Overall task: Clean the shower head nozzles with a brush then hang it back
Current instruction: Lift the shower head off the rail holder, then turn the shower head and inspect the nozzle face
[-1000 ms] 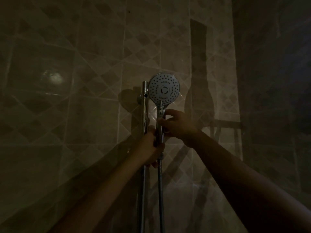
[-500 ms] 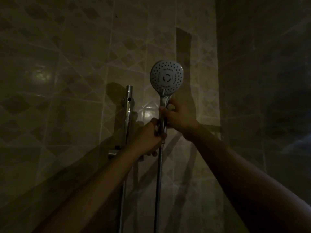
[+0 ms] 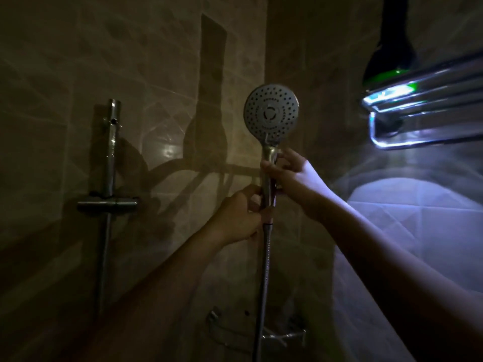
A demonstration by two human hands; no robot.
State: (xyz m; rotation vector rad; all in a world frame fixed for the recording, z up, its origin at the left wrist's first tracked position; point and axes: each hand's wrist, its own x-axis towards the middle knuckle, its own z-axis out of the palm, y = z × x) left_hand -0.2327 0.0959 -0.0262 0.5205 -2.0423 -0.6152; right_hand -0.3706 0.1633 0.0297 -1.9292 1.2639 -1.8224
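Note:
The room is dim. A round chrome shower head (image 3: 271,112) with its nozzle face towards me stands upright in front of the tiled wall, clear of its rail. My right hand (image 3: 292,173) grips the upper handle just under the head. My left hand (image 3: 239,218) holds the lower handle where the metal hose (image 3: 262,283) joins it. The hose hangs straight down. The vertical slide rail (image 3: 109,158) with its holder bracket (image 3: 107,204) stands well to the left, with nothing in it. No brush is visible.
A chrome shelf rack (image 3: 423,111) juts from the right wall at head height, with a dark bottle (image 3: 392,48) on it and a bright light beneath. A tap fitting (image 3: 283,335) sits low on the wall by the hose. Tiled walls meet in a corner behind the shower head.
Both hands have carried the shower head off the rail and away to the right. The view has swung right, bringing the shelf rack and light into sight.

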